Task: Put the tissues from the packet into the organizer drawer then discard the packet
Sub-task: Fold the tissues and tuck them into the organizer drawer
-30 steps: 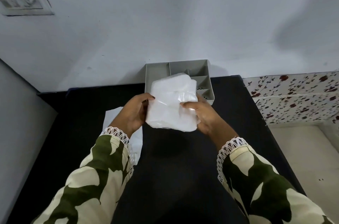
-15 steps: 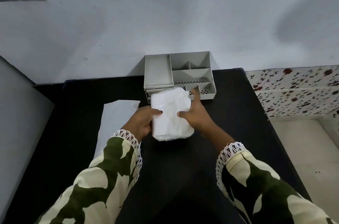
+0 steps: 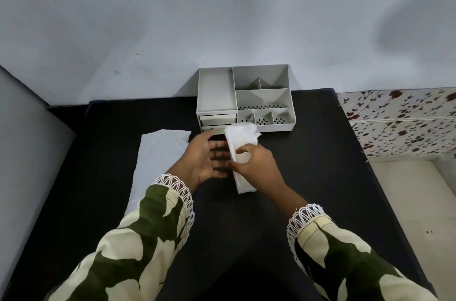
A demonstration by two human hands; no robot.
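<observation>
A grey organizer (image 3: 214,93) with several compartments stands against the wall at the back of the black table. Its two small drawers (image 3: 218,118) face me at the lower left and look closed. My right hand (image 3: 256,167) grips a stack of white tissues (image 3: 238,142) stood on edge just in front of the drawers. My left hand (image 3: 204,157) lies flat beside the stack with fingers spread, its fingertips reaching toward the lower drawer. A flat white packet (image 3: 158,162) lies on the table to the left of my left hand.
The black table (image 3: 320,152) ends at a blue-grey wall behind the organizer. A grey wall runs along the left side. To the right is a floral-tiled ledge (image 3: 404,120) and pale floor below it.
The stack, held flat between both hands before, is now turned on edge in my right hand alone. My left hand has let go and opened toward the drawers.
</observation>
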